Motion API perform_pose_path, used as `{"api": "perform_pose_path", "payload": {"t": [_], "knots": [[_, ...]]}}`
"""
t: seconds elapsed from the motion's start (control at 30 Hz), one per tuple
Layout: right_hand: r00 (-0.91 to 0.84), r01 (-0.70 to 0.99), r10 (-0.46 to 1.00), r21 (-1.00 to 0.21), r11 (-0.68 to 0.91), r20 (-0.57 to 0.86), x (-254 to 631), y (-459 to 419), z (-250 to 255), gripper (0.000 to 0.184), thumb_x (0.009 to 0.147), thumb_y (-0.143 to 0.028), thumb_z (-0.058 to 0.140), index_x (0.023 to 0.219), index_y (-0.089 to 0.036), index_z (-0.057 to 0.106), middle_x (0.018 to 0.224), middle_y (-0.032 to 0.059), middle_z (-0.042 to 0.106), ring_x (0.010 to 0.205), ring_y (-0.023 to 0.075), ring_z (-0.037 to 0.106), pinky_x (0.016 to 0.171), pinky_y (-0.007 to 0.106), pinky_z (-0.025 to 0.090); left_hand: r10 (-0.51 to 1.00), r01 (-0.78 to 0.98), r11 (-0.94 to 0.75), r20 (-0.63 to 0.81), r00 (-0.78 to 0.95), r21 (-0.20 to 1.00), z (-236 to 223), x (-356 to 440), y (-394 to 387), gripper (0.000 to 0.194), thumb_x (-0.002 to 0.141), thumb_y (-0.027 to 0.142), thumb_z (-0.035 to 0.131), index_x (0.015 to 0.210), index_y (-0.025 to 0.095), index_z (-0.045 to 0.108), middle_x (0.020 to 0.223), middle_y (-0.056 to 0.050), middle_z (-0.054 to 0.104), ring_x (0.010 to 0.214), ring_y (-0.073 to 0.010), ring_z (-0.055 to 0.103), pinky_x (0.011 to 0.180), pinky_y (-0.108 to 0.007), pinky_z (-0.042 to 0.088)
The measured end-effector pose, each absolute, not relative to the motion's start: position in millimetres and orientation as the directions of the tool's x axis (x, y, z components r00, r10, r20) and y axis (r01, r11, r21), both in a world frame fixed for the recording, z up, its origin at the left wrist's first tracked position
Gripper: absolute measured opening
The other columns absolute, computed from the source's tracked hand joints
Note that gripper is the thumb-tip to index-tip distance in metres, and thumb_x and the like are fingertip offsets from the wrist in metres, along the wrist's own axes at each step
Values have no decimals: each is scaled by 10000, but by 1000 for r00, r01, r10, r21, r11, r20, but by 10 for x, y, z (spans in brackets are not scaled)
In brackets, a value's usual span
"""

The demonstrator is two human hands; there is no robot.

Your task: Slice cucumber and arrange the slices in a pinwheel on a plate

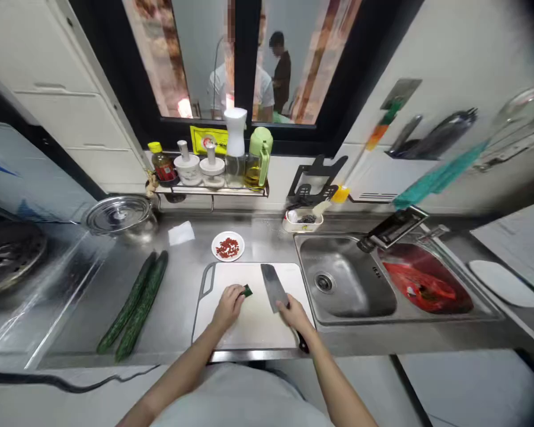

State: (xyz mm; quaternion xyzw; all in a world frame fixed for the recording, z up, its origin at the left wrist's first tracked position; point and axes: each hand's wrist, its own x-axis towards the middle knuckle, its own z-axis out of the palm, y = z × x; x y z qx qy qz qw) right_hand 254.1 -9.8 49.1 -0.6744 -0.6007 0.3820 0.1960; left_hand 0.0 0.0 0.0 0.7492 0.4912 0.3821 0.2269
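cleaver (273,286) and green piece (247,290) at the cutting board (269,333)

two long cucumbers (143,303) lie side by side on the left of the surface (77,314), lower ends near its front edge. a white plate (214,244) of red bits (227,248) sits just beyond the board's back edge. the left hand (228,307) has its grip pinched on the green piece, near mid-board. the right hand (296,315) has its grip clamped around the cleaver, handle end by the board's front right corner.

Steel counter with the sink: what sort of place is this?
Probably a kitchen: a metal sink is set into the counter, a white cutting board lies beside it, and the right hand holds a broad knife.
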Motion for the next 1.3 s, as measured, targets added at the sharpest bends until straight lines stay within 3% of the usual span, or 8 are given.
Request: {"api": "perform_pose_path", "payload": {"t": [0.33,0.6,0.77,0.87,0.97,1.3], "knots": [[-80,493,890,-793,-356,-450,2572,-50,501,351,769,-454,490,956,-159,530,532,-63,542,373,88,494,381,180,378,876,650,-476,385,291,593,-38,11,-2,331,916,232,435,1221,244,561,1111,-94,570,1031,-207,534,880,-408,480],[-138,529,900,-799,-286,-414,2543,-28,632,292,781,-417,468,886,-155,543,516,-48,552,391,110,510,414,205,390,853,686,-499,442,278,530,-37,16,-33,324,911,219,449,1210,241,572,1073,-92,575,1016,-198,530,871,-385,481],[-152,802,946,-595,-52,-287,2257,-126,987,205,826,-245,444,947,-168,590,866,57,688,769,156,632,646,223,424,847,672,-509,452,280,537,10,10,-45,324,910,221,451,1206,243,582,1062,-90,571,1001,-195,526,874,-383,474],[-157,930,925,-367,20,-347,2001,-230,1197,252,866,-220,410,1052,-176,575,911,90,688,822,186,636,666,242,399,851,656,-510,438,290,556,30,6,-49,332,911,224,450,1219,246,575,1047,-85,567,985,-190,523,865,-377,477],[-158,970,920,-232,77,-359,1812,-299,1327,300,902,-205,350,1131,-179,543,891,104,686,832,209,641,665,259,389,852,631,-512,435,290,583,39,-3,-46,336,913,223,445,1224,244,570,1051,-84,562,998,-191,517,872,-380,475],[-133,985,922,-154,81,-364,1792,-316,1391,310,913,-186,325,1155,-170,517,869,108,688,815,219,652,646,269,396,851,604,-516,439,287,607,53,-16,-40,307,915,233,448,1186,237,591,1038,-82,566,980,-195,519,861,-391,476]]}}
